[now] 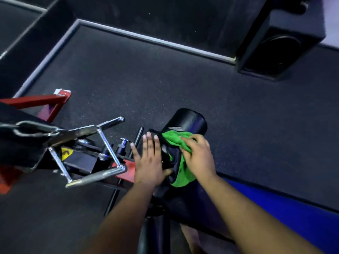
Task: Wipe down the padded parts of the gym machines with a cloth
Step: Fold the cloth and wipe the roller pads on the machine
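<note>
A black padded roller (189,121) of a gym machine lies in the middle of the view, pointing away from me. A green cloth (178,143) with a dark edge is draped over its near part. My right hand (199,157) presses down on the cloth, fingers curled into it. My left hand (148,161) lies flat with fingers spread on the left side of the roller, touching the cloth's dark edge. Another black pad (156,235) shows below, between my forearms.
A chrome double-grip cable handle (95,153) on a chain hangs at the left, over the machine's red and black frame (126,170). A black speaker box (278,39) stands at the back right. Dark rubber floor (183,85) surrounds the machine; a blue strip (293,208) runs at the right.
</note>
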Motion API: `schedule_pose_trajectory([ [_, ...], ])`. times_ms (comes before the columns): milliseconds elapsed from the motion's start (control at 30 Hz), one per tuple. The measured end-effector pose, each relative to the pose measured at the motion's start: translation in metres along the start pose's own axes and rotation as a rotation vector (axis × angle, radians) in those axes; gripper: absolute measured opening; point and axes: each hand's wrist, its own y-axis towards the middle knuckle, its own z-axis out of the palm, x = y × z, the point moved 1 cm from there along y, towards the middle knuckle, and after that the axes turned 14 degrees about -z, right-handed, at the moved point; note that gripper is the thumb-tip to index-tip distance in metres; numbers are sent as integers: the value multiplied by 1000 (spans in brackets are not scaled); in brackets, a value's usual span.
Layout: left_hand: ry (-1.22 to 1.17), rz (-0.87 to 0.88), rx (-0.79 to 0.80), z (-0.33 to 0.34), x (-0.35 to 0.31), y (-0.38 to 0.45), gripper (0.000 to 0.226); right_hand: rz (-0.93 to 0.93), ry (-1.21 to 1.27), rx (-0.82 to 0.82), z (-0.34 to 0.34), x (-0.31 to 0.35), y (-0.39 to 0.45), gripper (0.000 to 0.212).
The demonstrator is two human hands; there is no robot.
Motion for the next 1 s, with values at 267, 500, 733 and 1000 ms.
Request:
schedule_pose_trajectory([
  [267,-796,-65,544,-49,-14,-138,75,167,407,54,-75,32,-83,47],
  [500,-1953,-549,682,-126,-6,-238,49,61,609,300,-127,105,-117,55],
  [733,-2299,-714,283,-154,63,-315,29,211,1027,422,-148,193,-121,48],
  [1000,-2615,-857,-158,-146,164,-468,35,195,1015,1096,-104,332,-199,36],
])
